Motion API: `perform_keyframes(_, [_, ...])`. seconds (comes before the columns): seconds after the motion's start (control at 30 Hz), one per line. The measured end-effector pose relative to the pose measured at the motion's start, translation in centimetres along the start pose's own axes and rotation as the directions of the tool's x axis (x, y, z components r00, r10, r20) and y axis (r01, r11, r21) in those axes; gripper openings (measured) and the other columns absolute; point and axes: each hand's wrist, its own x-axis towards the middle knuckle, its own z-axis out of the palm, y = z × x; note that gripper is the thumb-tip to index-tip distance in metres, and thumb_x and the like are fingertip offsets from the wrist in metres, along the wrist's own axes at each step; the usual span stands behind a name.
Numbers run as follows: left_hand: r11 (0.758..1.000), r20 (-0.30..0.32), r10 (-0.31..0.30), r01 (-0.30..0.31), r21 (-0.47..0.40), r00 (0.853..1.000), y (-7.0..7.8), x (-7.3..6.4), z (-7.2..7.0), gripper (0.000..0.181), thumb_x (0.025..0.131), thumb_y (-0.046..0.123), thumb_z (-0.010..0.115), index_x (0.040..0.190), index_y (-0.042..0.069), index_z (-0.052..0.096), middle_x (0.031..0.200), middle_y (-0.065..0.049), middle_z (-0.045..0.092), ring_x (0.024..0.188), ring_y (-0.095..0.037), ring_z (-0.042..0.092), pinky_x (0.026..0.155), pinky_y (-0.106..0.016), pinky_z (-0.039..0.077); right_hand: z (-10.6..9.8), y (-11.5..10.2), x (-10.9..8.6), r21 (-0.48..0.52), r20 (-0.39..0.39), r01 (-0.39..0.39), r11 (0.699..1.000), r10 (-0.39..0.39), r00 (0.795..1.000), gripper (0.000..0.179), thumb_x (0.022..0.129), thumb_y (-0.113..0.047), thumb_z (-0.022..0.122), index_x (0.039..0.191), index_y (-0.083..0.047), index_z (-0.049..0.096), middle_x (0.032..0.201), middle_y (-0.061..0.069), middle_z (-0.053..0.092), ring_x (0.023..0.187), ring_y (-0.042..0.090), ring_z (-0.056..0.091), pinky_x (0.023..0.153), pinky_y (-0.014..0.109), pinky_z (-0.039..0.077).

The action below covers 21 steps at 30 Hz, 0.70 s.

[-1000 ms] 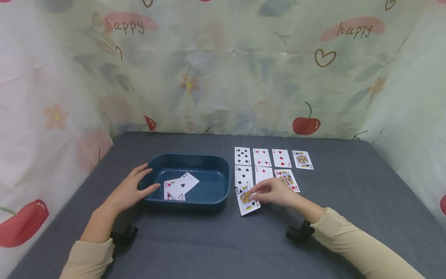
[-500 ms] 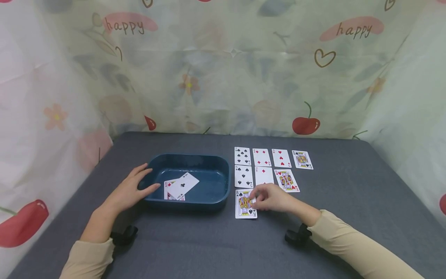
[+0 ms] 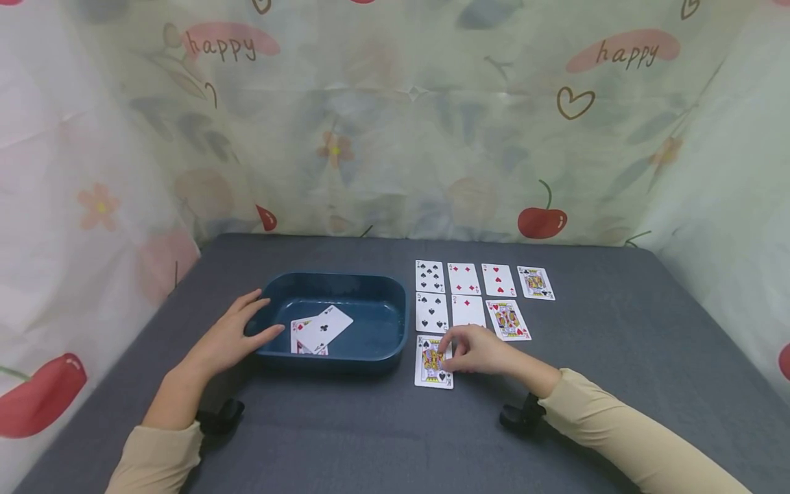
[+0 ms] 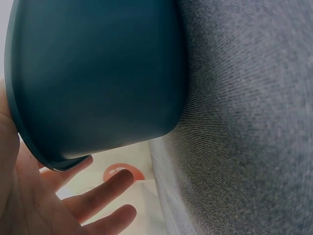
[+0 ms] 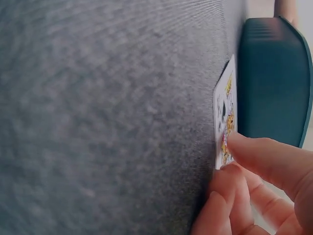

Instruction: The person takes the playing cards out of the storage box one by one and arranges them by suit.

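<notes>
In the head view my right hand [image 3: 478,350] holds the right edge of a king of spades playing card [image 3: 430,367] between thumb and curled fingers. The right wrist view shows the thumb on the face of this card [image 5: 226,115], which lies low along the dark cloth. My left hand [image 3: 228,336] rests at the left rim of a dark blue tray [image 3: 370,360], thumb over the rim. Seen from the left wrist, its other fingers [image 4: 102,198] stretch out beyond the tray's side. Inside the tray a club card [image 3: 327,328] overlaps a red diamond card [image 3: 294,336].
Above the king lie a five of spades [image 3: 431,312], a two of diamonds [image 3: 467,310] partly behind the right hand, and a red king [image 3: 509,320]. A farther row runs from a seven of spades [image 3: 429,276] to another king [image 3: 535,283]. A printed curtain [image 3: 395,137] hangs behind.
The king of spades has turned from a tilt to nearly straight and settled below the five of spades, then shifted slightly left with the right hand. The left hand and tray stay put.
</notes>
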Motion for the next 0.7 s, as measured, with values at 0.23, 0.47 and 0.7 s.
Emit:
perform_keyframes(0.23, [1.0,-0.004,-0.004,0.004,-0.001,1.0,0.1,0.0,0.0,0.077,0.088,0.051,0.054,0.142,0.0,0.033,0.153,-0.024,0.017,0.136,-0.047,0.023,0.103,-0.068,0.027,-0.2,0.0,0.0,0.007,0.003,0.022,1.0,-0.022,1.0,0.019,0.078,-0.013,0.072,0.093,-0.004,0.065,0.061,0.002,0.061,0.051,0.005,0.049,0.048,0.02,0.04])
perform_keyframes(0.47, [1.0,-0.006,0.002,-0.002,0.001,1.0,0.1,0.0,0.0,0.077,0.088,0.051,0.055,0.142,0.0,0.034,0.152,-0.024,0.018,0.136,-0.047,0.023,0.103,-0.067,0.027,-1.0,-0.8,0.4,0.017,-0.049,0.063,0.998,-0.062,0.997,0.019,0.078,-0.008,0.07,0.095,0.0,0.065,0.067,0.006,0.062,0.054,0.006,0.051,0.05,0.02,0.043])
perform_keyframes(0.7, [1.0,-0.005,0.004,-0.004,-0.003,1.0,0.1,0.0,0.0,0.077,0.088,0.051,0.055,0.142,0.0,0.034,0.152,-0.024,0.018,0.136,-0.047,0.023,0.103,-0.067,0.027,-2.8,-3.1,1.5,0.036,-0.064,0.134,0.99,-0.132,0.989,0.027,0.08,-0.011,0.07,0.103,0.0,0.063,0.076,0.01,0.065,0.063,0.018,0.061,0.06,0.021,0.048])
